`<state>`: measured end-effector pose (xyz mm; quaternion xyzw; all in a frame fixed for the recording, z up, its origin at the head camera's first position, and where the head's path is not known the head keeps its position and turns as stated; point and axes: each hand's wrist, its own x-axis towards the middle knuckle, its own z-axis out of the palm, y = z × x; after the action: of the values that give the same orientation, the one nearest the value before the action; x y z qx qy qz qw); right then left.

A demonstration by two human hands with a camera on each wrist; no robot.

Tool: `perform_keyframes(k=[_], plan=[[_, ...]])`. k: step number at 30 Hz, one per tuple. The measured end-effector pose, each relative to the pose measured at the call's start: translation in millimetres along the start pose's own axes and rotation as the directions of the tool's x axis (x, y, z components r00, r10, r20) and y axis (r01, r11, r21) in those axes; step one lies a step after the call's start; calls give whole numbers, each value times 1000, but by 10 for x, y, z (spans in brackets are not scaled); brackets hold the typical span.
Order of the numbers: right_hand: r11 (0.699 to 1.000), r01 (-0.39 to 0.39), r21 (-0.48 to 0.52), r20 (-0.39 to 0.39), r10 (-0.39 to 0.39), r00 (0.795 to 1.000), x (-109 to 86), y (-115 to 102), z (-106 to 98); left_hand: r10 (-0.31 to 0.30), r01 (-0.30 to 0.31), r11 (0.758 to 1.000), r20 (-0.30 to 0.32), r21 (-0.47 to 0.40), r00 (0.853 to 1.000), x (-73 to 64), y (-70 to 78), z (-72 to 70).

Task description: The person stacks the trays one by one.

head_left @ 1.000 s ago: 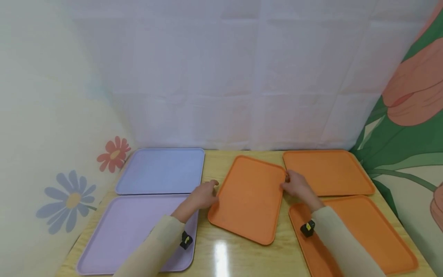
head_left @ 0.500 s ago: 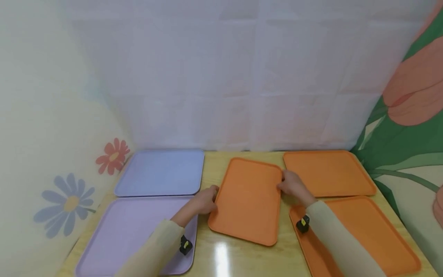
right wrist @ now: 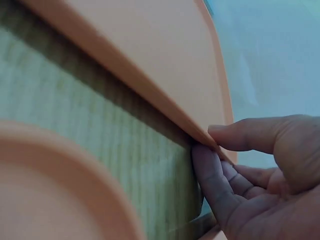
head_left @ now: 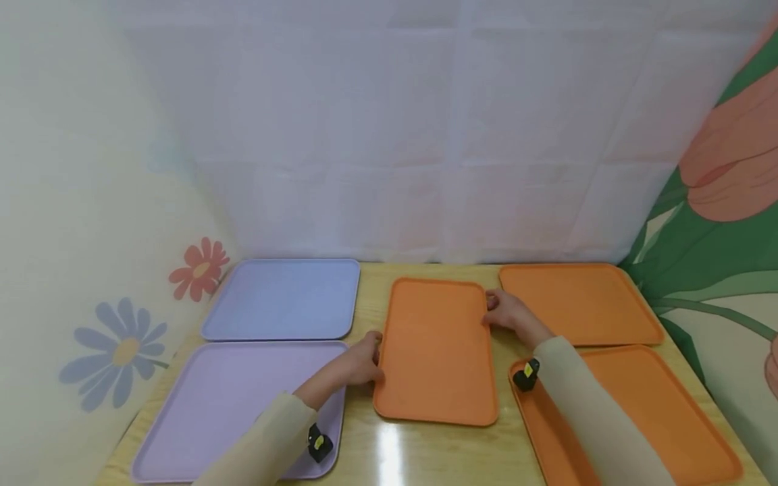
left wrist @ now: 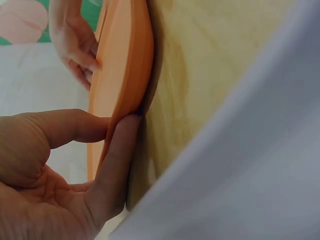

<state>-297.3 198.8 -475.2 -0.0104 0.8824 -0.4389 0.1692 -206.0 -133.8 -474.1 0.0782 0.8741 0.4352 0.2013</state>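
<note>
An orange tray point(head_left: 436, 351) stands lengthwise in the middle of the wooden table, its long sides running away from me. My left hand point(head_left: 360, 360) pinches its left edge toward the near end. In the left wrist view the thumb and a finger point(left wrist: 120, 150) clasp the orange rim point(left wrist: 131, 95). At the far right corner my right hand point(head_left: 509, 313) pinches the other long edge. The right wrist view shows the thumb point(right wrist: 240, 135) over the rim and fingers point(right wrist: 210, 172) beneath it, with a dark shadow under the tray's edge.
On the left of the table point(head_left: 437, 452) lie a blue tray point(head_left: 282, 300) at the back and a purple tray point(head_left: 237, 398) in front. Two more orange trays lie on the right, a far tray point(head_left: 580, 304) and a near tray point(head_left: 650, 412). A white cloth point(head_left: 395, 135) hangs behind.
The middle orange tray has turned from slanted to nearly straight, its far end swinging left. The right hand has moved left and slightly away with it; the left hand has shifted slightly nearer.
</note>
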Motion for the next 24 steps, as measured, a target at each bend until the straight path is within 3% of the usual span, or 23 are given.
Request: perform_keyframes(k=[5, 11, 17, 24], plan=[[986, -73, 148, 27, 70, 997, 58, -27, -6, -29, 30, 987, 7, -158, 1000, -48, -12, 52], [989, -67, 135, 29, 64, 998, 109, -57, -1, -54, 59, 958, 28, -281, 998, -72, -35, 42], [987, -66, 149, 46, 60, 997, 97, -45, 13, -75, 88, 939, 52, -333, 996, -85, -49, 25], [976, -74, 203, 60, 63, 996, 32, -29, -8, -68, 86, 934, 64, -347, 996, -69, -69, 23]])
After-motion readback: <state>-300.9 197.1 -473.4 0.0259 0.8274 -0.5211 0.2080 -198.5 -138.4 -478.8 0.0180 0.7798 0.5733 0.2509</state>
